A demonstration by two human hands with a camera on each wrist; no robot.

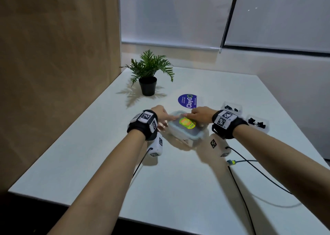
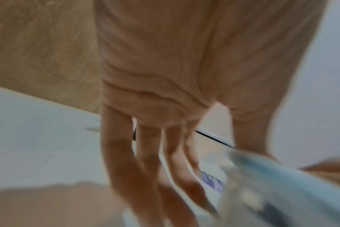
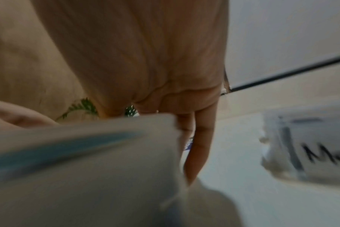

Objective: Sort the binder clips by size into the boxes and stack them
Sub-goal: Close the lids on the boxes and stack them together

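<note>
Clear plastic: a lidded box [image 1: 185, 127] with blue seal and yellow-green sticker is set mid-table, nearer the far edge.
Left hand [image 1: 160, 116]: fingers laid straight on the lid.
Right hand [image 1: 200, 114]: fingers laid flat likewise.
Right edge: two small open clear boxes [image 1: 232, 107] of black binder clips [image 1: 258, 123] are seen.

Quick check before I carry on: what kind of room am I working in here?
Probably an office or meeting room, not a workshop: a plain white table set against a wood-panelled wall, lowered roller blinds over the windows, and a small potted plant as decoration.
</note>
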